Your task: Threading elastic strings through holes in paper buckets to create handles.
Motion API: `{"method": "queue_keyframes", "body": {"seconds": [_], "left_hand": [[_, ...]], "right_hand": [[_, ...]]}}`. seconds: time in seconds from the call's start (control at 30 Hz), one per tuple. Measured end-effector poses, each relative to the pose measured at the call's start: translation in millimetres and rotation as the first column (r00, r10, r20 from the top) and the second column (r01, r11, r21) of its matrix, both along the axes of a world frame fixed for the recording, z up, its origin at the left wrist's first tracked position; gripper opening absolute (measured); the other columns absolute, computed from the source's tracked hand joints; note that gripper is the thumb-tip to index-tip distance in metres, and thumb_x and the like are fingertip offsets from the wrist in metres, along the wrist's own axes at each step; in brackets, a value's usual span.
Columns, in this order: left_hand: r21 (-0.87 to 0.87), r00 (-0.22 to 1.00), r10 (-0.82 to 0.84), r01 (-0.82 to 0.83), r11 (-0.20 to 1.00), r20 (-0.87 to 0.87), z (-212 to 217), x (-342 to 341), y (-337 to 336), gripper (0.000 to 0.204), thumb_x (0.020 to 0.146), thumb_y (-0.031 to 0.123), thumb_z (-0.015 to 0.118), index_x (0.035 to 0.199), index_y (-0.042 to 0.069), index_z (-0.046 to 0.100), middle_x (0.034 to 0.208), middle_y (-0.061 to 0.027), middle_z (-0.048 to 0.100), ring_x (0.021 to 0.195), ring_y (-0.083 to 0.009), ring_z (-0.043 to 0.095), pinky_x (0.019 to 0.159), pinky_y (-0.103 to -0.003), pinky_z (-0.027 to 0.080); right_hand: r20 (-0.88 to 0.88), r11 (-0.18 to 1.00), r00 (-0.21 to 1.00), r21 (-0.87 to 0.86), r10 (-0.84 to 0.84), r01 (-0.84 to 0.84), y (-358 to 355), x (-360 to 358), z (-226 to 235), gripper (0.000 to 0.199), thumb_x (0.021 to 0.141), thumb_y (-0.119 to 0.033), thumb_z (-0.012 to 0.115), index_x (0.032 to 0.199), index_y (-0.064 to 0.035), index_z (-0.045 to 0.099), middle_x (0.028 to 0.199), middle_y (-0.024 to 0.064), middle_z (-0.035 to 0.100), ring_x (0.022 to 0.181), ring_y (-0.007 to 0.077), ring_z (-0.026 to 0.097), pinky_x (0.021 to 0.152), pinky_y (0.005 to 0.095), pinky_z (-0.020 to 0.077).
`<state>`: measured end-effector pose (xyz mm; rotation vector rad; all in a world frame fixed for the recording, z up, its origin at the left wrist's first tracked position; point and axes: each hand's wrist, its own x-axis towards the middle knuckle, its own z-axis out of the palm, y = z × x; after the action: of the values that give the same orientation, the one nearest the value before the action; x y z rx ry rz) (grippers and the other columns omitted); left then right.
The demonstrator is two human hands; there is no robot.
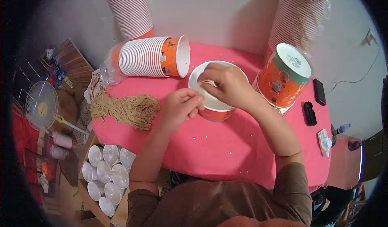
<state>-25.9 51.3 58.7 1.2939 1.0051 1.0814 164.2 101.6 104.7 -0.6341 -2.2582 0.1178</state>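
An orange paper bucket (pixel 218 114) with a white inside stands upright in front of me, under both hands. My right hand (pixel 228 83) reaches over its mouth with curled fingers. A small pale bit shows at those fingertips, too small to name. At the bucket's near left rim, my left hand (pixel 182 107) has thumb and forefinger pinched together; what lies between them, if anything, is hidden. Left of that hand lies a bundle of tan strings (pixel 125 109). To the right, another orange bucket (pixel 279 83) sits upside down with its pale base up.
Nested buckets (pixel 147 58) lie sideways at the back left. Tall stacks rise behind, one left (pixel 130 10) and one right (pixel 299 16). A carton of several clear-topped containers (pixel 109 174) stands lower left. A black case (pixel 309 114) and crumpled tissue (pixel 324 143) lie right on the pink cloth (pixel 218 158).
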Motion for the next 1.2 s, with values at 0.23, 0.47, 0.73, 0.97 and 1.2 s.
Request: {"method": "queue_keyframes", "body": {"seconds": [0.23,0.47,0.73,0.97,1.2], "left_hand": [[-0.118,0.954,0.005,0.032,0.993,0.299,-7,-16,12,0.015,0.093,0.017,0.059,0.093,0.003,0.060,0.073,-0.0037,0.060,0.049,-0.0053,0.044,0.041,-0.018,0.030],[-0.112,0.936,-0.101,0.146,0.983,0.337,-8,-16,12,0.013,0.094,0.012,0.058,0.097,0.000,0.060,0.081,-0.0052,0.063,0.058,-0.0067,0.051,0.049,-0.018,0.039],[0.111,1.000,0.011,-0.010,0.994,-0.009,-5,-17,2,0.011,0.091,0.002,0.058,0.101,-0.003,0.061,0.089,-0.0035,0.066,0.081,-0.0075,0.061,0.073,-0.021,0.049],[0.013,0.986,-0.025,0.023,1.000,0.165,-10,-13,0,0.006,0.091,0.005,0.058,0.095,0.002,0.060,0.079,0.0028,0.060,0.063,-0.0018,0.051,0.053,-0.018,0.040],[-0.003,0.982,-0.036,0.037,0.999,0.183,-13,-10,-2,0.006,0.091,0.007,0.059,0.095,0.003,0.060,0.075,0.0034,0.058,0.057,-0.0008,0.047,0.047,-0.018,0.036]], "right_hand": [[-0.040,0.966,0.994,0.243,0.102,-0.089,-13,1,-16,0.020,0.075,-0.014,0.071,0.091,-0.0060,0.064,0.083,0.0086,0.063,0.071,0.0276,0.064,0.061,0.0379,0.0503],[0.052,0.954,0.995,0.286,0.080,-0.092,-12,0,-16,0.021,0.072,-0.007,0.071,0.092,-0.0058,0.063,0.084,0.0090,0.064,0.071,0.0288,0.064,0.062,0.0383,0.0498],[0.050,0.991,0.995,0.098,0.083,-0.088,-15,15,4,0.012,0.078,-0.007,0.068,0.087,-0.0053,0.061,0.087,0.0096,0.062,0.076,0.0289,0.062,0.064,0.0378,0.0477],[0.030,0.980,0.988,0.125,0.151,-0.154,-7,-4,-6,0.008,0.079,-0.010,0.068,0.081,-0.0061,0.062,0.081,0.0059,0.061,0.069,0.0254,0.060,0.058,0.0350,0.0444],[0.045,0.981,0.989,0.132,0.140,-0.145,-9,-6,-9,0.008,0.079,-0.011,0.069,0.079,-0.0063,0.062,0.077,0.0057,0.061,0.066,0.0250,0.060,0.058,0.0357,0.0446]]}}
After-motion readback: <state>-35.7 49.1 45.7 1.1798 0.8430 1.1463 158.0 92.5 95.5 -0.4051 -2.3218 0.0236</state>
